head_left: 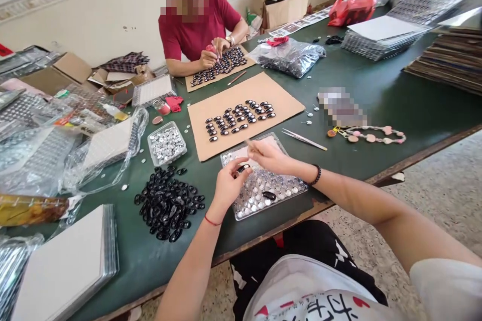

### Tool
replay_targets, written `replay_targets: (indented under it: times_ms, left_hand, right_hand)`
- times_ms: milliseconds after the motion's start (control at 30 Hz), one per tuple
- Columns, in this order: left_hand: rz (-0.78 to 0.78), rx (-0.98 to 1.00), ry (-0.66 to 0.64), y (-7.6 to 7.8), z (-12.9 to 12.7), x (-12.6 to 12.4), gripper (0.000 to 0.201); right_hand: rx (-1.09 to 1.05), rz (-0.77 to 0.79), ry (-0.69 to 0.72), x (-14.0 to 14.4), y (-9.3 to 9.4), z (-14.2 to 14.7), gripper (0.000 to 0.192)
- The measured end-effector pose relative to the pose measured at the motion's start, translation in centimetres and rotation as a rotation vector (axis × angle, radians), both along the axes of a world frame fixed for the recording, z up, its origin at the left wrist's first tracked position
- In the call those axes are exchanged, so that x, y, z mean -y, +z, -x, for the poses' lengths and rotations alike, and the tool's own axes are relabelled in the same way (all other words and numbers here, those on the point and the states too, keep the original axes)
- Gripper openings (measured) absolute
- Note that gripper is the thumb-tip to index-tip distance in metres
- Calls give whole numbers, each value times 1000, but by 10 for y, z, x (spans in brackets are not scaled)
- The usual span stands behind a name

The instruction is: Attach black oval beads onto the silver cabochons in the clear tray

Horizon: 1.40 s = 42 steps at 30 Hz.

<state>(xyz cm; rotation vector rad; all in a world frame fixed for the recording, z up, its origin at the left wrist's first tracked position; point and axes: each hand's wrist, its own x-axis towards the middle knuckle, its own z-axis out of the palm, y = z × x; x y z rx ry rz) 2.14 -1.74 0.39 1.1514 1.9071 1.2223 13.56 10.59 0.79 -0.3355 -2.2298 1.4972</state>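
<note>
Green table [376, 90], seemingly felt-topped, beside white wall [75, 15].

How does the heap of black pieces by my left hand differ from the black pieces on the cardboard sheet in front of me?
The black heap lies loose and jumbled, straight on the green table; the pieces on the cardboard sheet sit spread in rough rows on brown card. The heap looks plain dark, while the sheet's pieces show pale glints on top. The heap also holds far more. Both are small glossy black ovals, like the one pinched in the left hand.
</note>
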Motion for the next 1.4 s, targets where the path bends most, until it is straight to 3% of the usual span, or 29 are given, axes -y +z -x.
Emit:
replay_targets:
  times_ms: [133,333,400,500,600,700,833,967,1100,1233,1400]
  left_hand:
    - [-41,137,18,-3,0,-1,42]
    - [-46,351,60,2,-3,-5,53]
    - [-22,610,94,7,4,-4,49]
    - [-20,1122,211,19,22,-1,18]
    - [-149,1349,435,29,36,4,7]
    - [-189,1338,522,31,36,7,22]
    - [-151,1278,504,27,28,8,31]
    - [-228,1153,435,22,28,8,36]
    - [-226,1069,336,20,33,10,35]
    - [-126,975,215,21,34,12,43]
    - [-64,887,106,21,32,10,34]
  right_hand:
    - [50,-276,26,8,4,-4,13]
    - [6,-400,41,7,6,-1,17]
    - [24,-342,15,2,6,0,15]
    - [44,-230,-60,-19,10,4,13]
    - [92,-210,-251,-63,15,14,15]
    - [182,-276,-509,-120,18,33,17]
    - [273,-315,-555,-185,11,61,16]
    - [389,-301,-548,-215,-9,72,12]
    - [429,-279,-558,-222,-22,72,11]
    - [376,-265,-594,-217,-17,70,14]
    - [206,-218,-637,-171,-2,54,40]
